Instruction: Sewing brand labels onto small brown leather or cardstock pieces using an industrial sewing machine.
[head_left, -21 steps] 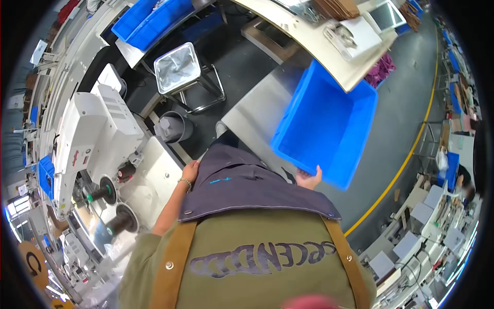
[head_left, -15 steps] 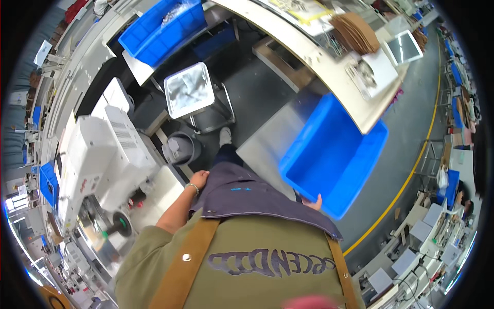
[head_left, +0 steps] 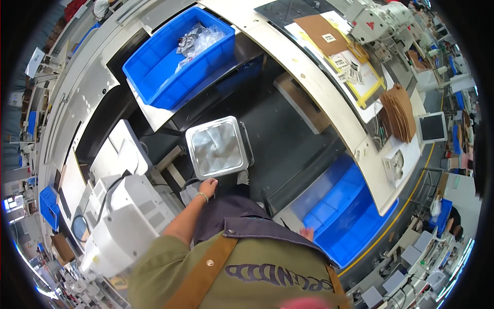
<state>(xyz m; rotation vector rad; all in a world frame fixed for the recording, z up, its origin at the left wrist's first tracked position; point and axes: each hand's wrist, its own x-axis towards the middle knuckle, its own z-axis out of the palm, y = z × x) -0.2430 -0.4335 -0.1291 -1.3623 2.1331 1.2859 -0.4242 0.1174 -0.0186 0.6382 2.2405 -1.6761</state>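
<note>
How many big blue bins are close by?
2: one bin ahead-left, holding clear plastic; another bin by the right hand, partly hidden by the table. More may be hidden.

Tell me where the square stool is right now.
In the head view, the square stool is slightly left of centre, just beyond the left hand and below the large blue bin at upper left.
</note>
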